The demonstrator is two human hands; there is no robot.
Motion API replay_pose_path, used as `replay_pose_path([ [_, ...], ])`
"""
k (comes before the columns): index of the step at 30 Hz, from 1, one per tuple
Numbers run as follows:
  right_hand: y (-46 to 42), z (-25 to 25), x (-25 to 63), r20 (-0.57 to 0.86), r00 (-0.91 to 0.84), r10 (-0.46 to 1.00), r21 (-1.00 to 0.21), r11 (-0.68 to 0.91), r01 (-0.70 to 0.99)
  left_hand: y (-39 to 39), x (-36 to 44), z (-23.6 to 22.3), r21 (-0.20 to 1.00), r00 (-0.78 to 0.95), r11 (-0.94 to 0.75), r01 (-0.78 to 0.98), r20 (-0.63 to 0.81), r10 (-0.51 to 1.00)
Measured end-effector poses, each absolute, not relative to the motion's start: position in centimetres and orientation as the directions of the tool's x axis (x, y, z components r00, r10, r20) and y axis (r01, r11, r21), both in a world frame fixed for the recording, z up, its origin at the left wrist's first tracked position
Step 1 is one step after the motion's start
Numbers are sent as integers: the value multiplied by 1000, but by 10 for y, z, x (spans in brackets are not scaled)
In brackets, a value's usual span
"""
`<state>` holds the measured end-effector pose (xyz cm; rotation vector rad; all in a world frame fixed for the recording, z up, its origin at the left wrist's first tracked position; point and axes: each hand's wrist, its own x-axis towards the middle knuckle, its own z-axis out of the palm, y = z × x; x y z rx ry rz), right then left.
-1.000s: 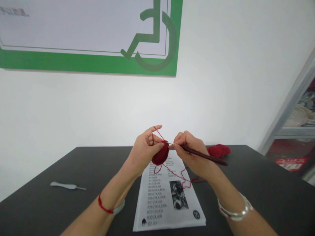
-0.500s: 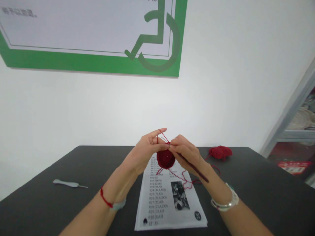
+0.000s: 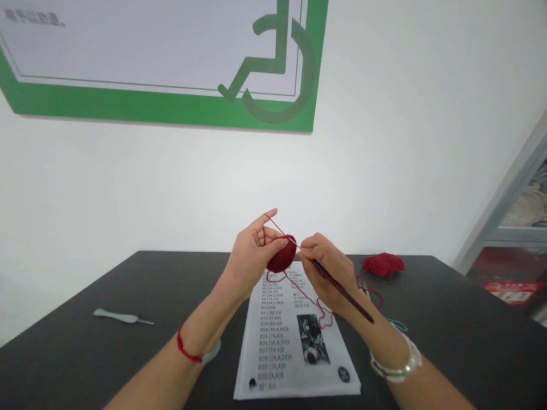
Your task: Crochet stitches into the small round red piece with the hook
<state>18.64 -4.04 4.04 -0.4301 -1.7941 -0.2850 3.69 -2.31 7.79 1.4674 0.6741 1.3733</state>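
A round red crocheted piece (image 3: 281, 257) is held in the air above a printed sheet, pinched at its upper edge between the thumb and fingers of your left hand (image 3: 255, 253), with your index finger raised and a taut strand of red yarn (image 3: 282, 230) running over it. Your right hand (image 3: 328, 272) is pressed closed around a dark crochet hook (image 3: 343, 297), gripping it pencil-style, its tip just beside the crocheted piece and at the strand. A looser length of yarn (image 3: 320, 307) hangs down over the printed sheet (image 3: 273, 364), which lies on a dark table (image 3: 85, 353) beneath your hands, listing numbered rows such as R24 beside a black-and-white photo (image 3: 313, 339). A bundle of the same red yarn (image 3: 383, 265) sits on the table to the right, near a thin teal thread (image 3: 398, 325). A grey-handled hook (image 3: 122, 317) lies well apart on the left. A red cord (image 3: 187, 354) circles your left wrist and a silver bangle (image 3: 396, 367) your right. Behind the table, a green-bordered sign (image 3: 128, 108) hangs on a white wall (image 3: 384, 171), and a grey shelf unit (image 3: 508, 228) stands at right.
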Motion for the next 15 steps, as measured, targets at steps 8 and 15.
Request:
replay_pose_path([
  [8, -47, 50, 196, 817, 6, 577, -566, 799, 203, -24, 36, 74, 839, 169, -537, 84, 519, 838],
  [15, -41, 62, 218, 708, -151, 690, -702, 710, -47, -27, 35, 79, 849, 241, -527, 52, 501, 831],
])
